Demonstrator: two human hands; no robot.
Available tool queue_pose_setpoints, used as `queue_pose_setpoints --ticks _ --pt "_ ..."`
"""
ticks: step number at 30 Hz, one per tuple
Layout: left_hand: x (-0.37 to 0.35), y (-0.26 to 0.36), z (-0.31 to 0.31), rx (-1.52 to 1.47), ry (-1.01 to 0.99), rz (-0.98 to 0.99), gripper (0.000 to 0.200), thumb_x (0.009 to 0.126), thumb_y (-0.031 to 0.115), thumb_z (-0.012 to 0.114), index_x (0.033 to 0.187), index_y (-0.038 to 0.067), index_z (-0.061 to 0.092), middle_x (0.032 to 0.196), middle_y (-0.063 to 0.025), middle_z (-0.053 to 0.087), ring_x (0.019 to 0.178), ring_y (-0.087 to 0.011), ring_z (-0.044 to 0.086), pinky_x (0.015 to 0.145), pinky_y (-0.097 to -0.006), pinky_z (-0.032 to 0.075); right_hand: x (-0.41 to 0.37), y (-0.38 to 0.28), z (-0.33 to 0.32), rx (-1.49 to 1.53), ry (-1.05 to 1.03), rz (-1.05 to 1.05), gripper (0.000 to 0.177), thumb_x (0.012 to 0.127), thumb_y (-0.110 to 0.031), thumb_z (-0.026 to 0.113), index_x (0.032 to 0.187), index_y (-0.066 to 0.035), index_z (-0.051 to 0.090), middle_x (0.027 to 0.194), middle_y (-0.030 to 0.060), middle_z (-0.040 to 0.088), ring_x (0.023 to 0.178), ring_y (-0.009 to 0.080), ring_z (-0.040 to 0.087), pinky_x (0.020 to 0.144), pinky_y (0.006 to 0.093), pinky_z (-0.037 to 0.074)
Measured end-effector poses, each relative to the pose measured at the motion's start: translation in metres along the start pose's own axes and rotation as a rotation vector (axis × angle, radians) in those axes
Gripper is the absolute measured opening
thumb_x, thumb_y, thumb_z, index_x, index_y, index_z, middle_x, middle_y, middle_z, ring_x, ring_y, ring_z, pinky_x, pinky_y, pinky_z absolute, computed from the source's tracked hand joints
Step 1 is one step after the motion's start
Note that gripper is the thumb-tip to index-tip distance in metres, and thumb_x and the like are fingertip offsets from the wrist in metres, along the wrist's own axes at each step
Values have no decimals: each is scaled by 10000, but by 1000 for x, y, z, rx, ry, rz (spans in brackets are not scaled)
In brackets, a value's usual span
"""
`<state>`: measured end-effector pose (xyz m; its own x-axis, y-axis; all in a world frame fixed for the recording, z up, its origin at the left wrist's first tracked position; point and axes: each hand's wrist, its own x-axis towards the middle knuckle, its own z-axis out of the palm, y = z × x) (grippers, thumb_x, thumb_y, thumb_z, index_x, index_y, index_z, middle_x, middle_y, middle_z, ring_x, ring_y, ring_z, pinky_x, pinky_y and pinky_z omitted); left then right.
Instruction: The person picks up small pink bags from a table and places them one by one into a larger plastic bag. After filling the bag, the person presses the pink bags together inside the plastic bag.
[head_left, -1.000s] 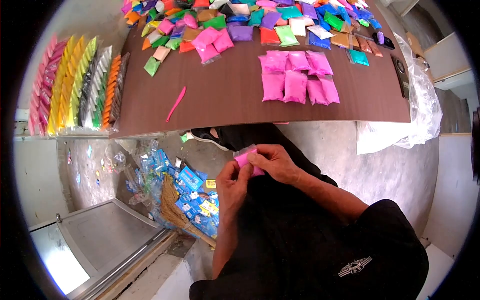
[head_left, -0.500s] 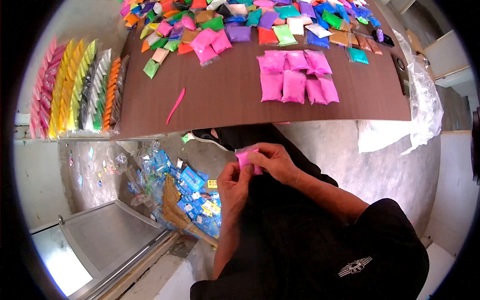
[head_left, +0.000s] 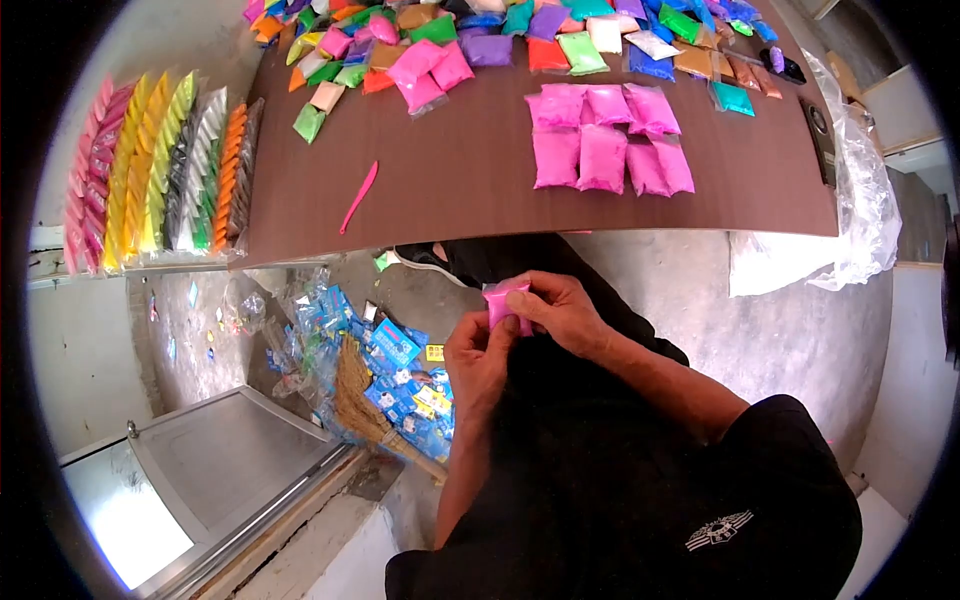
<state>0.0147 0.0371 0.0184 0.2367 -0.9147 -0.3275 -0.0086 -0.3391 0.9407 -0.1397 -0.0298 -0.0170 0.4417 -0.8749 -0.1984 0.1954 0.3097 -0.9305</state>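
Note:
Both of my hands pinch one small pink packet (head_left: 508, 302) in a clear wrapper, held over my lap below the table's front edge. My left hand (head_left: 478, 352) grips its lower left side, thumb on the front. My right hand (head_left: 560, 310) holds the upper right side, fingers partly behind it. On the brown table (head_left: 440, 180) ahead, several similar pink packets (head_left: 602, 158) lie in two rows. Another cluster of pink packets (head_left: 418, 78) rests further left. A pink plastic knife-like tool (head_left: 360, 198) lies near the front edge.
Many coloured packets (head_left: 490, 48) cover the table's back. Rows of packets in colour strips (head_left: 155, 170) stand at the left. A broom (head_left: 358, 395) lies by blue wrappers (head_left: 398, 345) on the floor. Clear plastic sheeting (head_left: 862, 190) hangs at the right, beside a dark flat device (head_left: 820, 140).
The view has shifted slightly, so the table sits a little higher and further right. Both hands keep hold of the pink packet, with the fingers slightly moved on it.

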Motion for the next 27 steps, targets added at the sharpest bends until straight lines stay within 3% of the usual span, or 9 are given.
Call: queue_pose_setpoints --ticks 4,10,14,18,24,27 --pt "0 -4 -1 10 -26 21 158 1023 166 749 1059 18 708 874 13 696 770 -60 593 694 -226 465 2 6 -3 -39 7 -29 243 1051 -221 683 1151 -12 758 957 -7 721 888 67 626 800 273 540" --pt "3 3 6 -39 101 44 194 1038 200 730 1092 13 720 875 9 683 787 -68 573 704 -242 455 2 9 -3 -25 -53 -24 214 1040 -199 705 1128 -10 754 946 -14 724 905 63 635 805 263 542" --pt "5 -3 -2 2 107 83 193 1040 209 729 1018 18 716 857 22 663 780 -63 554 699 -240 445 3 3 1 -88 -44 -29 192 1039 -185 710 1116 -13 743 942 -14 720 906 60 638 802 256 543" --pt "6 -4 -4 58 113 131 212 1036 219 739 977 19 702 847 27 654 777 -58 547 694 -239 442 3 4 2 31 -24 -32 172 1038 -169 713 1121 -18 727 951 -6 716 895 61 641 793 255 545" --pt "4 -2 0 -68 161 45 205 1030 212 748 987 15 707 851 22 663 772 -61 551 687 -245 450 2 4 -4 -59 -86 -6 171 1038 -164 711 1125 -16 719 975 -8 707 904 61 636 801 252 541" --pt "3 1 -5 15 146 47 209 1034 217 741 1004 12 714 855 23 664 775 -61 554 692 -246 455 2 5 -2 -60 -108 -25 172 1040 -169 707 1119 -17 719 962 -10 706 896 61 632 795 258 542"
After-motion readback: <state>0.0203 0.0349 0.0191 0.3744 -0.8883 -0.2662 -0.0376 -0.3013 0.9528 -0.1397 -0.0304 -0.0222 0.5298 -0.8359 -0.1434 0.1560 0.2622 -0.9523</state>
